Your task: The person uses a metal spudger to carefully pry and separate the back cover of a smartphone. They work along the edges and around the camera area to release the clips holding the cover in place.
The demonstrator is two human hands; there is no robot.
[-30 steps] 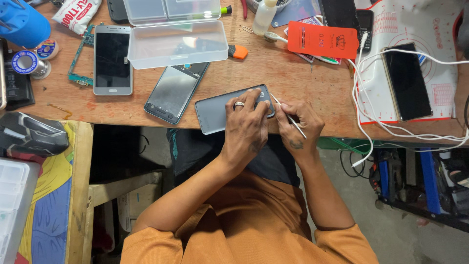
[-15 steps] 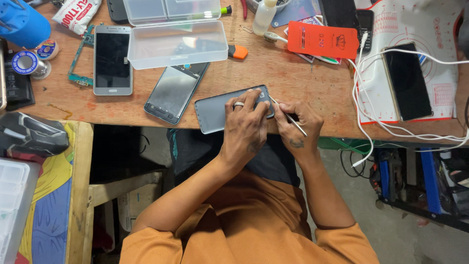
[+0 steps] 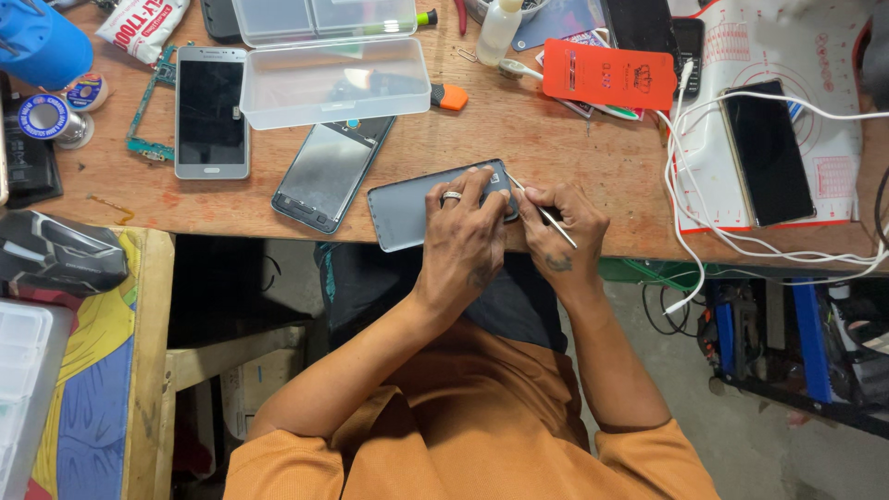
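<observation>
Left hand (image 3: 463, 243) is pressing the grey phone (image 3: 407, 211) flat, steadying it while right hand (image 3: 560, 220), just beside, is pinching a thin metal tool (image 3: 542, 212) at its corner.

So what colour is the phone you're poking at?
Grey-blue; the phone shows best in the head view.

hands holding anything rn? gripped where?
Left hand presses the grey phone down at its right end. Right hand pinches a thin metal tool mid-shaft.
</observation>
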